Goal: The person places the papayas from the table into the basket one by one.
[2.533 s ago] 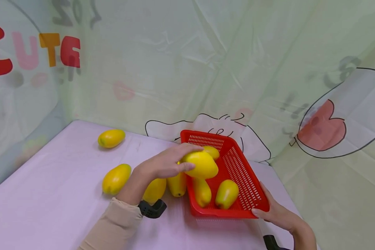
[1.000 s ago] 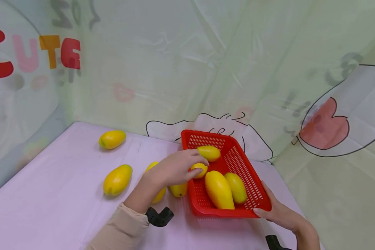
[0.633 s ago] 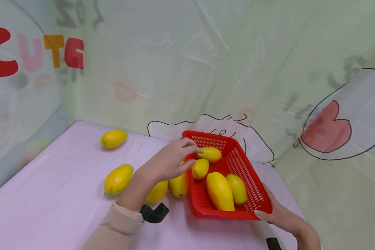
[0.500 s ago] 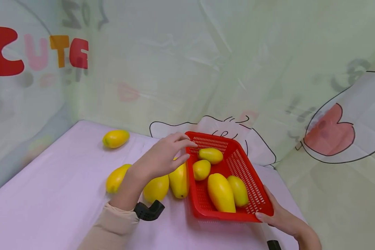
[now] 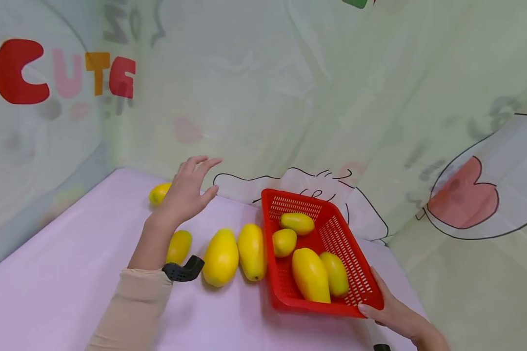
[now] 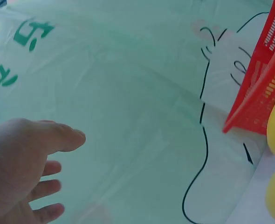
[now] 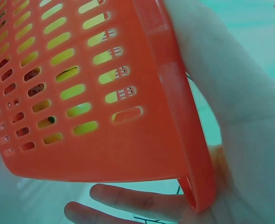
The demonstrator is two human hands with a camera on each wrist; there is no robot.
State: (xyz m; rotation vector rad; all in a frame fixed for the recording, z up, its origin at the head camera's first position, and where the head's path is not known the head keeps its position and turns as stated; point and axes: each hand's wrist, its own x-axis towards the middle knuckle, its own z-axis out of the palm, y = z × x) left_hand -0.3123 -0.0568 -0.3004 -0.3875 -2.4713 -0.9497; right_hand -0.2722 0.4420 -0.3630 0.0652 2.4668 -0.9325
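Plainly, the left hand point(image 5: 185, 194) hangs raised over the far left part of the tabletop point(image 5: 92, 263), its grip released and holding nothing. Its thumb stands apart from loosely bent fingers, and the forearm slants up from the near edge in a puffy beige sleeve point(image 5: 127, 307); a black device point(image 5: 184, 269) sits at the wrist. The right hand point(image 5: 395, 309) grasps the basket point(image 5: 318, 307) at its near right corner, thumb laid over the rim; the right wrist view shows fingers stretched out below the basket wall.

The basket, on the right half of the tabletop, is red plastic, roughly rectangular, with a smooth thick rim and walls pierced by rows of rounded slots. Four smooth yellow fruits lie inside: two smaller ones toward the far end, then a long, plump fruit point(image 5: 311, 275) and a greener fruit point(image 5: 335, 274) side by side near its front.

Outside, a tapered fruit point(image 5: 252, 253) lies just beside the basket's left wall, and a fatter oval fruit point(image 5: 221, 258) next to it. The left arm partly covers a third, and the hand partly covers a fourth near the tabletop's far left corner.

A pale lilac covering dresses the tabletop; a thin, creased greenish sheet point(image 5: 246, 97) hangs behind.
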